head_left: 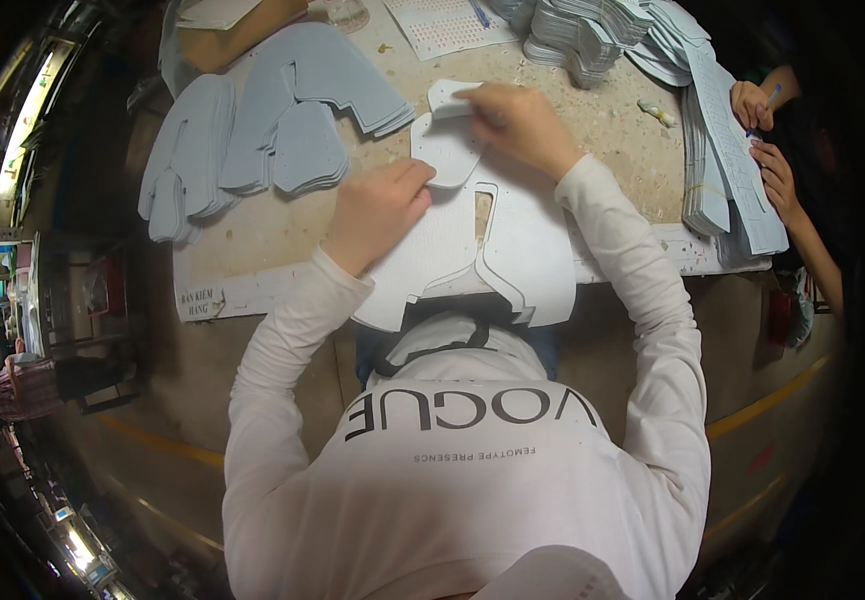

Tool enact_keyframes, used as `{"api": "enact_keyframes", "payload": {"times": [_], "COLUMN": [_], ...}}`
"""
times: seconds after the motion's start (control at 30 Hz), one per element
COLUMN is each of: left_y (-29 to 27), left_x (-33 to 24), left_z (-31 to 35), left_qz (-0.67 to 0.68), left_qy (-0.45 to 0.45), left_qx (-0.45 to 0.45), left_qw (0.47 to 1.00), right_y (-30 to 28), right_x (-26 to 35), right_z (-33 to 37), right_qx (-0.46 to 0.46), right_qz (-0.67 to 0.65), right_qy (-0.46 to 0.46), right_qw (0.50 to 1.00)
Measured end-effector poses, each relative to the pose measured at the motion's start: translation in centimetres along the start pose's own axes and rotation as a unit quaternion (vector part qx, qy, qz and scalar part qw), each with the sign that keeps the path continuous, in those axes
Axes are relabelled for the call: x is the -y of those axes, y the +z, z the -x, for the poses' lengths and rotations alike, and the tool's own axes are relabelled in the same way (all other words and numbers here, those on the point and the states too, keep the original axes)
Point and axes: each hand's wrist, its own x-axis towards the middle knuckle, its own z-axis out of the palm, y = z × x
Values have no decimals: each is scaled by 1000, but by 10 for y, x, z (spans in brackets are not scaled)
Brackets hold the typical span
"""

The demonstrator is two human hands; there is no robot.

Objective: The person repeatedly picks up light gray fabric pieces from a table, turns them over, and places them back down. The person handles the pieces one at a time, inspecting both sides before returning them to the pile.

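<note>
A white cut piece (439,152) of flat sheet material with rounded lobes lies on the worktable in front of me, its far end bent up. My right hand (522,125) pinches that raised end between thumb and fingers. At its near left edge, my left hand (380,212) has its fingers closed on the rim. Beneath and nearer to me, larger white cut pieces (537,240) with a narrow slot and curved edges lie on the table, reaching over its front edge toward my lap.
Stacks of grey-blue cut pieces (302,90) stand on the worktable's (372,150) left side, with more stacks (577,50) far right. A printed sheet (442,28) and a pen (479,14) lie at the back. At right, another person's hands (774,175) hold a pen over papers (727,130).
</note>
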Motion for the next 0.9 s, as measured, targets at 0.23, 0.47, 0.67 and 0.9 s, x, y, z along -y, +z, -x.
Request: {"api": "enact_keyframes", "payload": {"times": [0.23,0.47,0.67,0.9], "left_y": [-23,23,31,38], "left_x": [7,21,33,21], "left_z": [-25,-34,-30,-26], "left_qz": [485,608,686,644], "left_qy": [-142,-437,-412,-376], "left_qx": [-58,86,108,69], "left_qw": [861,657,591,663], "right_y": [-64,-57,19,28], "right_x": [-31,11,24,33], "right_z": [0,13,16,27], "right_qx": [-202,-51,4,-61], "right_qz": [-180,-370,-348,-269], "right_qy": [170,241,250,217], "right_qw": [948,896,904,936]}}
